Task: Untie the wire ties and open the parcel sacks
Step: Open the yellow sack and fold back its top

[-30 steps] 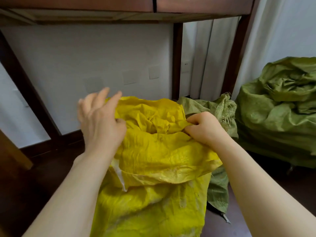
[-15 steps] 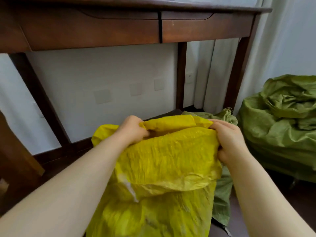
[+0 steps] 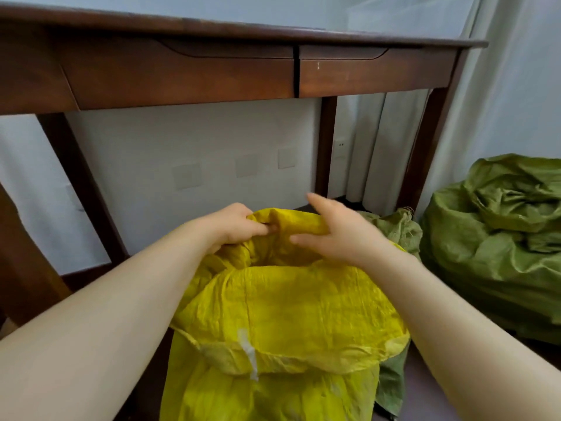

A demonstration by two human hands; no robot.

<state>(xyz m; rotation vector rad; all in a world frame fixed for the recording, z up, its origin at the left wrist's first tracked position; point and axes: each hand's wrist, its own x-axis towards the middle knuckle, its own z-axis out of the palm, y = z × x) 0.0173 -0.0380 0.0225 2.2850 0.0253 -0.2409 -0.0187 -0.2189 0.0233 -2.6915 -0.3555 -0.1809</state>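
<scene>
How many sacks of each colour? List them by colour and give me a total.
Yellow: 1, the yellow sack in front.
Green: 2, the small green sack behind it and the large green sack at the right.
Total: 3

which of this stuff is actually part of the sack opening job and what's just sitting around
Job: yellow sack; left hand gripping its far rim; right hand open beside it; big green sack; small green sack behind the yellow one.
Just there: wooden desk; curtain; wall socket.
</scene>
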